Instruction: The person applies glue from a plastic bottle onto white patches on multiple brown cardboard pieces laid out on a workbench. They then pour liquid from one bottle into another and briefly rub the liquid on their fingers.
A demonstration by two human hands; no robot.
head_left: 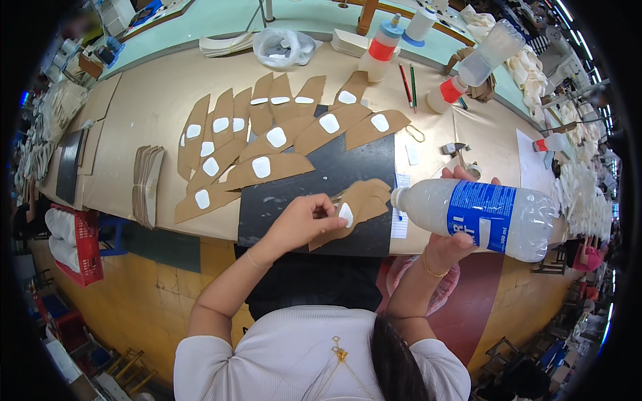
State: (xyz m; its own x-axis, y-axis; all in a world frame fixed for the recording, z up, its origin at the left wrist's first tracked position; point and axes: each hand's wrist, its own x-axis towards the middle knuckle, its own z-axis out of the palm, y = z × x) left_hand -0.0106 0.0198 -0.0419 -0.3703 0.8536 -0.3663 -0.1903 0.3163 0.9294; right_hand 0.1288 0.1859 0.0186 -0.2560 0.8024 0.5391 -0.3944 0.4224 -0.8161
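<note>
White patch (346,214) at left hand (302,219); bottle (483,214) in right hand (448,252).

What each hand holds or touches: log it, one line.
left hand: touching white patch on brown pieces; right hand: holding clear, blue-labelled bottle; black mat: beneath pieces

At the counter's (150,90) near edge, the left hand (301,220) covers the left side of a white patch (346,214), so whether its fingers (329,222) pinch or merely press it cannot be told. Under it, the brown pieces (366,200) overlap too closely to count. The palm of the right hand (447,251) is partly hidden behind the clear bottle (421,204), whose label (476,208) has fine print too small to read. Below that edge, the right forearm (413,284) hides part of a pink container (441,293). Past the far left corner, a person (83,25) is blurred.
</note>
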